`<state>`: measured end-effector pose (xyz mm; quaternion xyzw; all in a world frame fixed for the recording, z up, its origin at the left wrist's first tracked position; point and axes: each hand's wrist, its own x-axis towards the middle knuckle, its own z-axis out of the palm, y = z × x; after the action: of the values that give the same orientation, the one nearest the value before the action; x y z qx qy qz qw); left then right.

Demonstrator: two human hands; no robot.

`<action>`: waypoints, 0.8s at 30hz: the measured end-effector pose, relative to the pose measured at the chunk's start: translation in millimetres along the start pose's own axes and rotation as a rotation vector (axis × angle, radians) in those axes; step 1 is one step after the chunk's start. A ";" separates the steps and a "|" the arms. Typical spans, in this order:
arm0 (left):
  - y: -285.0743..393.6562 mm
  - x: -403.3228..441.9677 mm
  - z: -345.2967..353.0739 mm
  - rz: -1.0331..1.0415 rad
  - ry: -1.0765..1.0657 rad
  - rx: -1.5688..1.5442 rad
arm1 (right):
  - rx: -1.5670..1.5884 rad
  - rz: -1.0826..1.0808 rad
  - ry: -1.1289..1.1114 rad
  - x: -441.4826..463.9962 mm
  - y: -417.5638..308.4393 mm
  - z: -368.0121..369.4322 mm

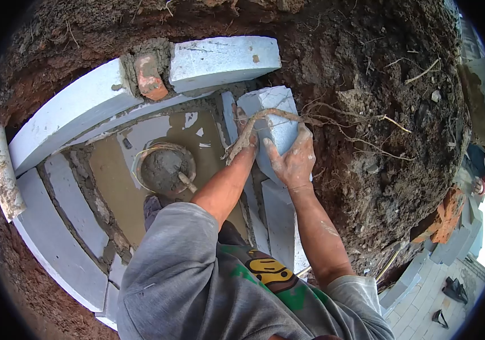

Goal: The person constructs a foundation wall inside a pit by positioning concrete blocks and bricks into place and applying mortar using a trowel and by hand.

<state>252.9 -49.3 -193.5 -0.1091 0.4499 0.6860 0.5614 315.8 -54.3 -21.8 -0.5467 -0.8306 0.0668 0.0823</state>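
Note:
A pale grey-white block lies at the right side of the pit, against the soil wall. My right hand grips its near right part, thumb on the top face and fingers over the far edge. On the block's left side is my left hand, its fingers partly hidden behind a brown root that crosses over the block. Below and left, a round bucket of grey mortar stands in muddy water, with a trowel handle sticking out of it.
Long white blocks with mortar joints line the pit, and a red brick piece sits between two of them. A pipe is at the far left. Roots hang from the soil bank. Black shoes lie on paving at lower right.

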 end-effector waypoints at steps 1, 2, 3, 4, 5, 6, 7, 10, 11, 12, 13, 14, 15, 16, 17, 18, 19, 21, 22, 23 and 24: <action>-1.6 -1.1 -1.2 -0.006 -0.003 0.003 | -0.025 0.018 -0.008 0.5 -1.4 -1.1; -1.1 0.5 -0.4 -0.007 -0.005 0.005 | -0.018 0.039 0.002 2.0 -2.0 -1.8; -0.4 0.5 -0.8 -0.009 -0.004 0.004 | -0.009 0.052 0.007 2.7 -2.4 -1.4; -0.8 -0.8 -0.9 -0.012 -0.001 0.010 | 0.002 0.070 0.004 0.2 -4.6 -2.0; 0.9 1.2 -1.2 -0.010 -0.002 0.017 | -0.029 0.119 -0.033 0.0 -8.5 -3.1; 1.8 3.0 -0.3 -0.009 -0.003 0.019 | -0.061 0.168 -0.063 2.6 -11.5 -4.3; 4.4 4.5 2.1 -0.009 -0.007 0.021 | -0.099 0.217 -0.094 6.0 -12.1 -6.4; 6.1 10.4 4.6 -0.006 -0.019 0.030 | -0.081 0.211 -0.113 9.5 -11.3 -6.1; 8.1 11.9 5.7 -0.001 -0.025 0.033 | -0.055 0.263 -0.142 11.5 -13.8 -8.0; 9.0 12.2 5.1 0.000 -0.028 0.040 | -0.052 0.294 -0.182 14.5 -16.8 -10.7; 9.8 10.3 4.5 -0.003 -0.028 0.042 | -0.052 0.326 -0.232 16.4 -19.5 -14.3; 11.2 11.3 4.6 -0.003 -0.031 0.045 | -0.047 0.351 -0.271 18.0 -21.6 -15.9; 14.1 12.0 5.6 0.001 -0.036 0.045 | -0.026 0.319 -0.232 17.2 -24.4 -15.0; 15.2 14.2 7.6 0.006 -0.040 0.049 | -0.024 0.297 -0.211 16.6 -24.9 -12.5; 16.5 14.7 7.6 0.010 -0.044 0.054 | -0.020 0.278 -0.187 16.0 -24.8 -9.6; 17.1 13.3 7.4 0.009 -0.047 0.059 | -0.016 0.263 -0.165 13.5 -24.4 -7.9; 18.2 13.1 7.8 0.015 -0.052 0.060 | -0.044 0.257 -0.178 13.7 -22.2 -7.8; 19.7 15.9 10.3 0.015 -0.056 0.053 | -0.065 0.239 -0.152 13.8 -19.5 -2.9; 20.5 17.9 11.4 0.018 -0.057 0.050 | -0.076 0.234 -0.144 11.9 -19.2 -2.4; 22.0 21.0 13.2 0.020 -0.058 0.046 | -0.072 0.245 -0.196 14.3 -20.0 -4.1; 21.9 21.0 13.3 0.017 -0.060 0.048 | -0.070 0.282 -0.228 15.5 -22.9 -7.3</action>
<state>231.3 -24.6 -188.8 -0.0712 0.4502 0.6827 0.5711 290.8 -48.9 -9.1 -0.6491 -0.7516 0.1101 -0.0418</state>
